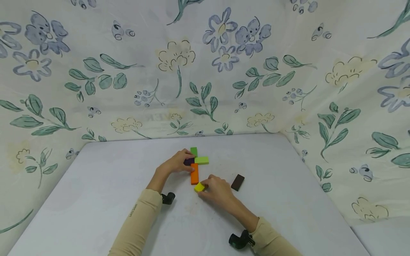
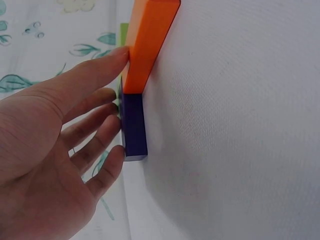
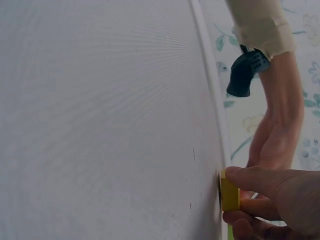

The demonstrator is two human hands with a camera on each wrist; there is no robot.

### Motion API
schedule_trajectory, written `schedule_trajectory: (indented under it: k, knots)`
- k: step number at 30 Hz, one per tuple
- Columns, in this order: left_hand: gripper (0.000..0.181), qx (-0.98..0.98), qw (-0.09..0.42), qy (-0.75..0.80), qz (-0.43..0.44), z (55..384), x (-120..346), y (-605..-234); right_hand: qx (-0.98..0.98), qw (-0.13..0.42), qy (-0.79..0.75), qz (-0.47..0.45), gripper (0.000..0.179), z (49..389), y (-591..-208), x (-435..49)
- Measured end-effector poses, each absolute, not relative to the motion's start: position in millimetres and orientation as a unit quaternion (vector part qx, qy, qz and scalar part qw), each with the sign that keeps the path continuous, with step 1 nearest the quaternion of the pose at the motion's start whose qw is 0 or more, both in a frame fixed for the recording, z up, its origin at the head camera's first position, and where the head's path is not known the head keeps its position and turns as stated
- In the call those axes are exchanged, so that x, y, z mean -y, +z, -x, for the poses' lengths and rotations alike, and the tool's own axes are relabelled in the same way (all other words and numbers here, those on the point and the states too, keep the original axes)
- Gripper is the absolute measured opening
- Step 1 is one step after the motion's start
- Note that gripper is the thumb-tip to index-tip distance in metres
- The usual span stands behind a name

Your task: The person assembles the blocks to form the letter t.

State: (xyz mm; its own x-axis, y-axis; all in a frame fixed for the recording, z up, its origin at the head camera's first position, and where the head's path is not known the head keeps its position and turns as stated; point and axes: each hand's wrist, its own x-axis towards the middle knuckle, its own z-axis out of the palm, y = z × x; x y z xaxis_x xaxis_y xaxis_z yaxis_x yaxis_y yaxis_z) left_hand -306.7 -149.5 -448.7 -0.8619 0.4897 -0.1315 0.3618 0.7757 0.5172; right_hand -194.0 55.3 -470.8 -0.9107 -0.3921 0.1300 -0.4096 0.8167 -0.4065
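My left hand (image 1: 178,162) reaches over a small cross of wooden blocks. Its thumb touches the side of the orange block (image 1: 194,174), while the loosely bent fingers lie along the dark purple block (image 2: 133,127). A green block (image 1: 193,152) points away at the top of the cross, and a lime green block (image 1: 201,160) extends to the right. Just below the near end of the orange block, my right hand (image 1: 218,190) pinches a yellow block (image 1: 199,187) between thumb and fingers. In the right wrist view the yellow block (image 3: 230,192) is close to the tabletop.
A dark brown block (image 1: 237,182) lies on the white table (image 1: 282,206), right of my right hand. Flower-printed cloth (image 1: 205,71) hangs behind the table and along its sides. Each wrist carries a black camera.
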Motion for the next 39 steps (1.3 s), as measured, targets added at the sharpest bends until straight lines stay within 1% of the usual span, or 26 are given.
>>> schedule_trajectory:
  k: [15, 39]
  knots:
    - [0.059, -0.932, 0.128, 0.253, -0.227, 304.1, 149.1, -446.9, 0.953, 0.025, 0.214, -0.214, 0.038, 194.0, -471.6, -52.7]
    - [0.059, -0.932, 0.130, 0.251, -0.225, 303.4, 149.0, -446.5, 0.955, 0.018, 0.212, -0.206, 0.041, 193.0, -470.3, -51.2]
